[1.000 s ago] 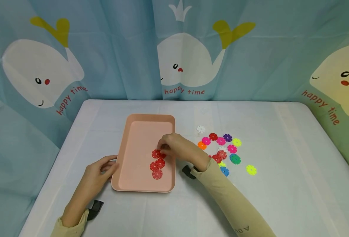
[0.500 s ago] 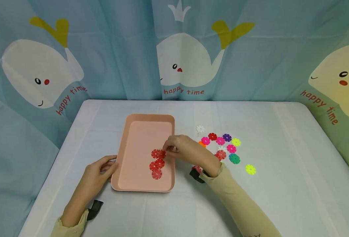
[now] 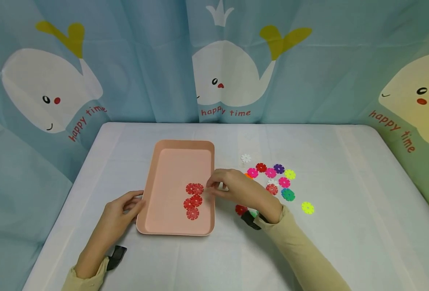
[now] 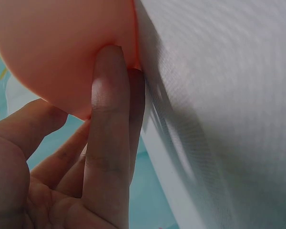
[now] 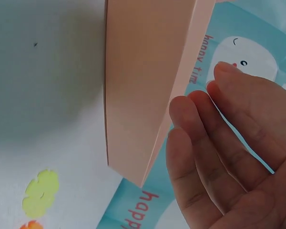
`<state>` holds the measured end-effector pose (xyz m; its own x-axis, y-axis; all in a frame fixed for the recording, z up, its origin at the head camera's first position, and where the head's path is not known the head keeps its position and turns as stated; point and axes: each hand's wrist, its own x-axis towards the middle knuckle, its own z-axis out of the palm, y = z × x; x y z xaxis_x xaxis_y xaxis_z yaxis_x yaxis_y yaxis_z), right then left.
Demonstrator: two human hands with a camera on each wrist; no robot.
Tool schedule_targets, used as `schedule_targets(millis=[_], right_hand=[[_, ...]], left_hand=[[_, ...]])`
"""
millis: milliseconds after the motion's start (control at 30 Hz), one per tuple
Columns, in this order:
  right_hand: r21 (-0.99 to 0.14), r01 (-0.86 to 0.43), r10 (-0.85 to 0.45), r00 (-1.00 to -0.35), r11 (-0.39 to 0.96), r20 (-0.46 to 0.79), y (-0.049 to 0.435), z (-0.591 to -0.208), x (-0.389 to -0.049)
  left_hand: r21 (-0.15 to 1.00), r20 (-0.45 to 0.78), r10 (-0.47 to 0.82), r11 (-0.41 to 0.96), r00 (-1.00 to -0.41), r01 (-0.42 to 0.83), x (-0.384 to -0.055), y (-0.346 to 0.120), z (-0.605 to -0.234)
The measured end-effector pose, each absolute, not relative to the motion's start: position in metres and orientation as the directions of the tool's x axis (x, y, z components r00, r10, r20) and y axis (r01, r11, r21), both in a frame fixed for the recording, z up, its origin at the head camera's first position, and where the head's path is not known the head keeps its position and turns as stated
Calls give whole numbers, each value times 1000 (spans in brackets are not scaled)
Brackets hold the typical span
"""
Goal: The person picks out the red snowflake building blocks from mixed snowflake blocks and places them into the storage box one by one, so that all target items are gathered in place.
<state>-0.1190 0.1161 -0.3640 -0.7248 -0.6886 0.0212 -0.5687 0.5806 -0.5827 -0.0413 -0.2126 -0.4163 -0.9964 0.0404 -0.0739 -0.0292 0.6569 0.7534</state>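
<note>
Head | left hand point(image 3: 117, 214) holds tray point(image 3: 174, 173) by left edge; right hand point(image 3: 236, 186) relaxed, empty, at right rim; gap, then discs point(image 3: 271, 189)

On the counter point(image 3: 374, 242), before a curtain point(image 3: 138, 89), the tray point(image 3: 170, 169) lies left of scattered discs point(image 3: 272, 189); clustered discs point(image 3: 193, 202) lie in its near right part, the left grip point(image 3: 121, 212) at its left wall, the right grip point(image 3: 236, 186) by its right wall

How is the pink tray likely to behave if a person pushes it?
The pink tray is probably stiff: it shows no sag where the left hand holds it. It may be light, since it looks thin-walled. Being low and broad on the white table, it would likely slide rather than tip.
</note>
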Motion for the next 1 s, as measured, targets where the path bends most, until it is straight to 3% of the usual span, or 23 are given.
schedule_targets(millis=[1000], right_hand=[[-580, -516, -659, -750, 630, -48, 168, -382, -108]], left_hand=[[759, -77, 52, 651, -996, -25, -40, -213, -416]])
